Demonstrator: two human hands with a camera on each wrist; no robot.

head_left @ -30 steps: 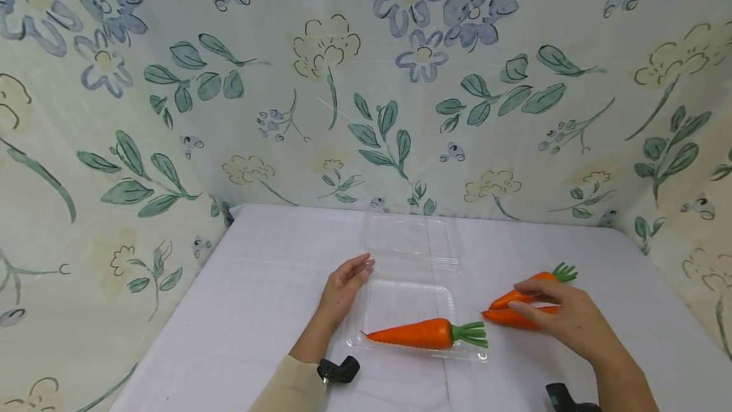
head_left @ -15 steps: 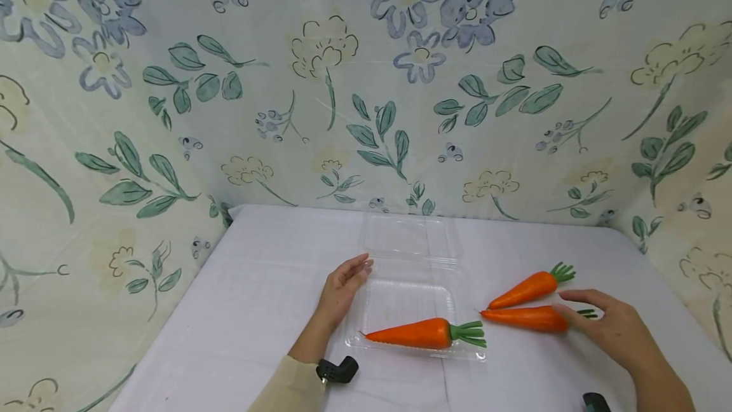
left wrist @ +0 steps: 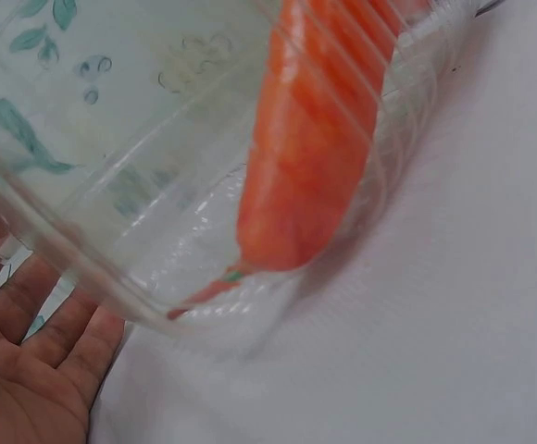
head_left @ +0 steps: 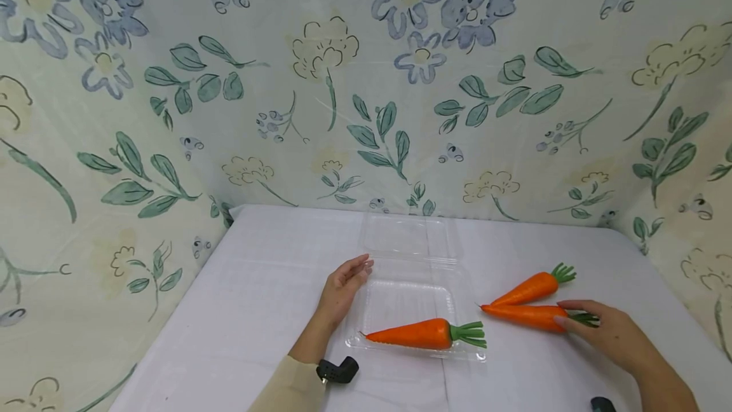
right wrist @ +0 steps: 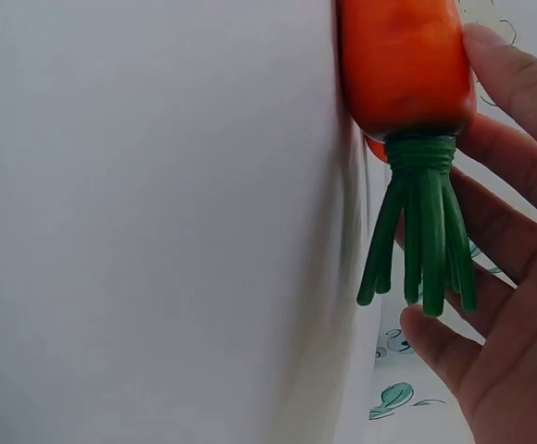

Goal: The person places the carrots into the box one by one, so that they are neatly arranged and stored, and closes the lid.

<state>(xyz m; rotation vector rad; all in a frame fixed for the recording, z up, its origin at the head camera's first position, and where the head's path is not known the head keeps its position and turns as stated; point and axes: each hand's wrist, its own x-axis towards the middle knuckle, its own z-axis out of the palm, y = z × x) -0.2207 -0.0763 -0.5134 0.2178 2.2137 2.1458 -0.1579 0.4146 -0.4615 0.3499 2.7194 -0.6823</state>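
My right hand pinches the thick end of an orange carrot, thumb on the near side and fingers on the far side. Its green stalks hang toward the palm in the right wrist view. Behind it a second carrot lies at a slant, the two tips meeting. My left hand rests along the left side of a clear plastic clamshell box, its fingers relaxed against the outer wall. A third carrot lies across the front of the box, stalks over its right rim.
The box's clear lid lies folded open toward the back of the white-covered table. A flower-printed curtain hangs behind and at both sides. Black wrist devices sit on both wrists.
My right hand has moved right from over the two carrots to the near one's thick end and taken hold of it. That carrot has turned slightly, its tip shifting back. The left hand is still.
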